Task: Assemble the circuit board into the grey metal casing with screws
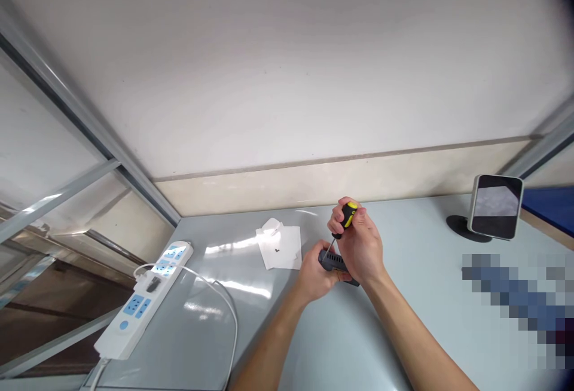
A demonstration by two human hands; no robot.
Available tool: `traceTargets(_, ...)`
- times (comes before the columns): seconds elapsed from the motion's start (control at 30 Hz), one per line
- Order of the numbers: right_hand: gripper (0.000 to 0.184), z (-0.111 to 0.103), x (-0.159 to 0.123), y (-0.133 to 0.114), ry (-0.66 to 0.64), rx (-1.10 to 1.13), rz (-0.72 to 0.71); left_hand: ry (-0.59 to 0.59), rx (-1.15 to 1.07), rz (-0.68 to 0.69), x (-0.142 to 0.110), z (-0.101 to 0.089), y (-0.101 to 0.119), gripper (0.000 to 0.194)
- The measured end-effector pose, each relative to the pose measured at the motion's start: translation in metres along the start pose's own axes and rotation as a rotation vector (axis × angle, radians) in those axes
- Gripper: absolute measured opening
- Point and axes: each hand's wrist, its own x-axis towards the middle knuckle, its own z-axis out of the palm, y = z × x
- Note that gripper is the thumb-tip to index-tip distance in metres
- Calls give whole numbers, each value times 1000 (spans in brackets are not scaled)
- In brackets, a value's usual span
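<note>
My right hand (365, 241) is wrapped round the black and yellow handle of a screwdriver (348, 217). Its thin metal shaft slants down to the left, and the tip meets a dark grey slotted device (332, 260). My left hand (314, 274) grips that device above the table; its exact kind cannot be made out, and part of it is hidden behind my right wrist. Left of my hands, a few tiny dark pieces, possibly screws (277, 250), lie on white paper (287, 253).
A white power strip (147, 301) with a plugged-in white cable (234, 313) runs along the left side of the grey table (201, 355). At the back right stands a small screen (497, 207) on a round black base. A pixelated patch covers the right side.
</note>
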Motion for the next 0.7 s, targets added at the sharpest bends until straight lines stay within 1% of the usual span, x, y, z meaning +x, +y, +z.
traceTargets(0.1, 28, 0, 1, -1, 12, 22, 3, 21, 30, 36, -3, -2, -1, 58)
traceTargets(0.17, 26, -1, 3, -3, 17, 44, -1, 45, 47, 128, -7, -6, 0, 65)
traceTargets(0.2, 25, -2, 3, -3, 18, 58, -4, 59, 54, 195, -9, -8, 0, 63)
traceTargets(0.23, 24, -3, 4, -4, 17, 71, -7, 79, 63, 268, -12, -10, 1, 57)
traceTargets(0.3, 22, -5, 5, -5, 14, 96, -11, 132, 95, 397, -16, -14, 2, 38)
traceTargets(0.37, 21, -6, 5, -5, 15, 115, -12, 212, 161, 468, -18, -16, 2, 24)
traceTargets(0.43, 21, -7, 5, -4, 17, 131, -16, 296, 248, 510, -17, -19, 0, 21)
traceTargets(0.5, 21, -7, 6, -4, 22, 137, -23, 345, 325, 580, -15, -23, -2, 19)
traceTargets(0.57, 22, -8, 7, -7, 35, 141, -31, 350, 404, 640, -13, -33, -3, 16)
traceTargets(0.6, 22, -9, 7, -10, 44, 147, -33, 336, 456, 653, -14, -41, -4, 15)
traceTargets(0.63, 22, -11, 6, -13, 54, 156, -34, 371, 501, 656, -15, -51, -4, 16)
traceTargets(0.7, 23, -15, -1, -20, 63, 161, -36, 532, 607, 617, -20, -74, -6, 15)
